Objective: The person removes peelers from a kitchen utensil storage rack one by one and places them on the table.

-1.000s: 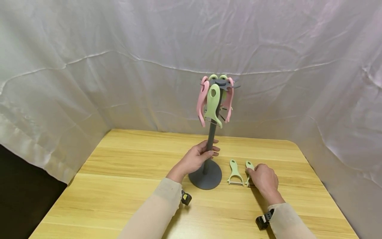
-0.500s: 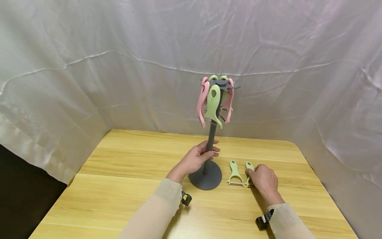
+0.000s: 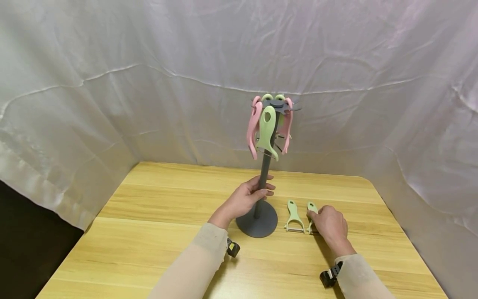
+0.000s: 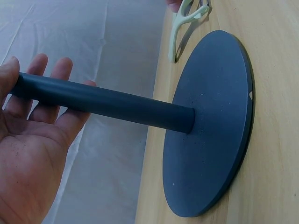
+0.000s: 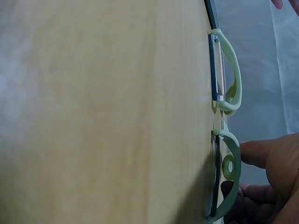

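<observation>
Where pale drapes [image 3: 186, 41] hang behind and to both sides, one wood-grain counter [image 3: 130, 216] carries the whole lot. Stand [image 3: 264, 166], dark grey, one: upright post [image 4: 100, 100] on a round base [image 3: 257, 226], hooks radiating from the top. Left grip [image 3: 242, 199], bare hand: thumb and fingers about the post above the base, apparently to steady it. Right grip [image 3: 330, 224], bare hand: thumb and fingers pinching one green peeler [image 3: 313, 209], which lies on the counter to the right of the base, partly covered by the hand. Step in hand, as judged: securing that peeler, not yet raised. Next move seems to call for a straight lift, pinch firm, stand held steady. Hanging peelers, pink [image 3: 253, 128] and green [image 3: 266, 133], several, exact number unclear: crowding most of the stand's top, a likely obstacle to any reach there. Second green peeler [image 3: 293, 213]: flat, unheld, between the pinched one and the base; a sideways drag leftward could knock it. Wrist cameras [image 3: 233, 248], black, two: one per arm. Hook [image 3: 296, 109], bare, one plainly visible: right side of the top.
</observation>
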`<state>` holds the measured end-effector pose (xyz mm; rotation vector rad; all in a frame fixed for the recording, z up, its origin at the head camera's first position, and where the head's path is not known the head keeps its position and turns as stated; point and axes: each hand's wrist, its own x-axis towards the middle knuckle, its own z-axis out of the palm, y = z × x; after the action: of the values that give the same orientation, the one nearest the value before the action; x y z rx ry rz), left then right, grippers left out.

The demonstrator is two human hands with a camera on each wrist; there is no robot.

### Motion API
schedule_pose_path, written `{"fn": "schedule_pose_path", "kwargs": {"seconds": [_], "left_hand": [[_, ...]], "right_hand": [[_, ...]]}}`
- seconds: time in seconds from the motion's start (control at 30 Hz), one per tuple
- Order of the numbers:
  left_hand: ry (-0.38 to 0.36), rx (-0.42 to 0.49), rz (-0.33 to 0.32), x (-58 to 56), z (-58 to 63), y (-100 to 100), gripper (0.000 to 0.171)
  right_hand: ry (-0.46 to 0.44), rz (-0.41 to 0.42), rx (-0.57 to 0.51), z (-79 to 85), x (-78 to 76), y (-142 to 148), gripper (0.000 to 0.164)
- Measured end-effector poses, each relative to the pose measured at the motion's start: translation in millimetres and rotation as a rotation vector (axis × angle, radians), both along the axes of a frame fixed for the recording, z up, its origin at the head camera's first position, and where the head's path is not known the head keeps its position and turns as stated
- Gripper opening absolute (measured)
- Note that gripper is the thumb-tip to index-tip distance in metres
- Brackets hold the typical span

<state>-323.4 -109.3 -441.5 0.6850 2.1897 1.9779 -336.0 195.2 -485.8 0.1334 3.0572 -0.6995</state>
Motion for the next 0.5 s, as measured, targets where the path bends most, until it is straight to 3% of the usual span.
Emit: {"fn": "schedule_pose_path", "kwargs": {"seconds": [0.5], "left_hand": [[0.001,0.032,-0.024,-0.4,1.1,-0.4,0.042]], "right_hand": [[-0.001,0.013,-0.006,-0.3,-0.9,2.2,0.052]]}}
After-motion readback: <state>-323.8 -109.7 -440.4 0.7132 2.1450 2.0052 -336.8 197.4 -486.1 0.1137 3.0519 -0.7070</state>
